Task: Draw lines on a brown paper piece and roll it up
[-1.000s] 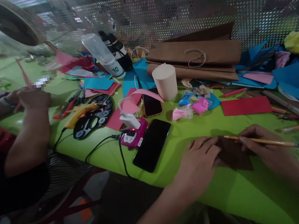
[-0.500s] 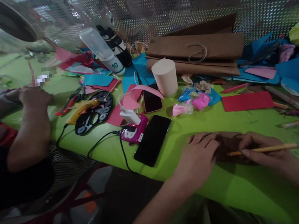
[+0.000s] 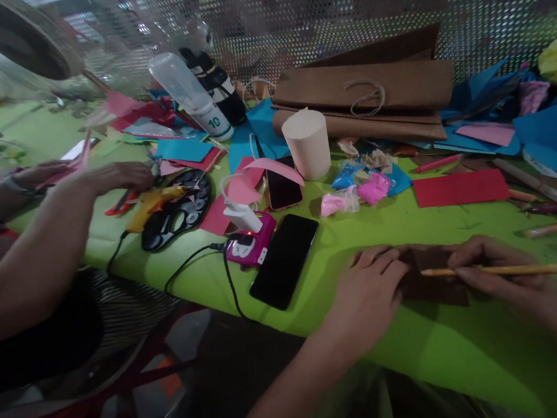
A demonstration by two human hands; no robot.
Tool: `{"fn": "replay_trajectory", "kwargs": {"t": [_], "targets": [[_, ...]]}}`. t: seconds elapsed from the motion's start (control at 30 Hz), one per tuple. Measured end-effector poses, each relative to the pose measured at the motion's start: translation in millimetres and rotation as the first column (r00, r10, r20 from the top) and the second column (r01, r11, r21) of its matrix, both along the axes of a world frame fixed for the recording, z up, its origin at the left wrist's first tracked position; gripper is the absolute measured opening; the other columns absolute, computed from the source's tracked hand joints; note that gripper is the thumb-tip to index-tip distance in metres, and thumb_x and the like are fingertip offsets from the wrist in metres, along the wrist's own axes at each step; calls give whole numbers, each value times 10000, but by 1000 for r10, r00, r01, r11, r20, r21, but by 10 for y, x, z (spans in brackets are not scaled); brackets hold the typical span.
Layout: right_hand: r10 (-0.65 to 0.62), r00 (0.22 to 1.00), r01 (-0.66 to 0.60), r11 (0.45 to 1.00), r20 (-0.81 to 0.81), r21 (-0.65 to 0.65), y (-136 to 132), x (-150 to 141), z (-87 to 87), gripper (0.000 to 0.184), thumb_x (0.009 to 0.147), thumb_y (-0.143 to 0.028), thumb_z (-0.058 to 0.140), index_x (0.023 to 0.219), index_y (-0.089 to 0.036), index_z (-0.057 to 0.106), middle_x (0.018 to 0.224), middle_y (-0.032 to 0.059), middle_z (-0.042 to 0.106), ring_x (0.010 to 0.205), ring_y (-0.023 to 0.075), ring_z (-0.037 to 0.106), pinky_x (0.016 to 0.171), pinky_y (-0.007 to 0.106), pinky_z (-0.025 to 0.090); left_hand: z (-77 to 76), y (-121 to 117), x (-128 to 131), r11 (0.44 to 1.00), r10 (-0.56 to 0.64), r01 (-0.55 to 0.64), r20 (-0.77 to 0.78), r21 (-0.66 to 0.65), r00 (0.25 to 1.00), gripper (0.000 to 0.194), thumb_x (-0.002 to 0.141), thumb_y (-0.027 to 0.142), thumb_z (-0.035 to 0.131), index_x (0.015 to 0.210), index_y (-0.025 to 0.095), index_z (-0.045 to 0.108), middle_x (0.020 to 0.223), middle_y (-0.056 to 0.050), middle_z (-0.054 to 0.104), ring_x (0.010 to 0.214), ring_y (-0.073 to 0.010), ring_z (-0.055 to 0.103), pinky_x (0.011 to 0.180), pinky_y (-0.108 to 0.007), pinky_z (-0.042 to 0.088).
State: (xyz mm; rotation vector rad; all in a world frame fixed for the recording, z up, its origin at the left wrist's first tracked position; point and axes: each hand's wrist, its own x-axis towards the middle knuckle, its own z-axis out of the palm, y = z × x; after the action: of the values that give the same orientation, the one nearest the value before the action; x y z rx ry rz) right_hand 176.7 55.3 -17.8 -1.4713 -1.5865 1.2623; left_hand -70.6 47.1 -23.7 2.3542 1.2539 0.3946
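A small dark brown piece of paper (image 3: pixel 426 289) lies on the green table near its front edge. Over its left end rests my left hand (image 3: pixel 371 289), palm down with the fingers laid flat on it. My right hand (image 3: pixel 499 271) is at the paper's other end, its fingers pinched round a yellow pencil (image 3: pixel 526 268). The pencil's tip points left and sits over the middle of the paper; whether it touches, I cannot tell.
Left of my hands lie a black phone (image 3: pixel 284 262) and a magenta power strip (image 3: pixel 251 245) with cords. Behind stand a cream paper roll (image 3: pixel 309 145) and brown paper sheets (image 3: pixel 365 88). A co-worker's hand (image 3: pixel 124 176) is near a yellow glue gun (image 3: pixel 152 206).
My right hand has tilted and lifted the pencil's tip slightly, while my left hand stays put. The co-worker's near hand has moved right toward the scissors by the glue gun.
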Motion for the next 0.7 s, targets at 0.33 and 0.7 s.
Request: {"fn": "replay_trajectory", "kwargs": {"t": [0.33,0.7], "targets": [[-109,993,103,989,47,105,215,-68,-145,372,870,-608,711,866,-239,657,727,35,702,680,207,669,610,331,530,-36,-4,7,999,4,-5,19,38,1000,224,1017,194,574,1235,220,620,1503,-23,596,1375,-258,513,1106,-466,448],[-59,981,37,992,185,122,205,-70,-101,335,903,-566,659,859,-234,663,747,37,705,695,218,666,607,332,494,-23,7,7,1000,9,-9,29,6,1000,190,1011,223,607,1199,204,615,1503,-31,600,1383,-262,516,1124,-483,443]]}}
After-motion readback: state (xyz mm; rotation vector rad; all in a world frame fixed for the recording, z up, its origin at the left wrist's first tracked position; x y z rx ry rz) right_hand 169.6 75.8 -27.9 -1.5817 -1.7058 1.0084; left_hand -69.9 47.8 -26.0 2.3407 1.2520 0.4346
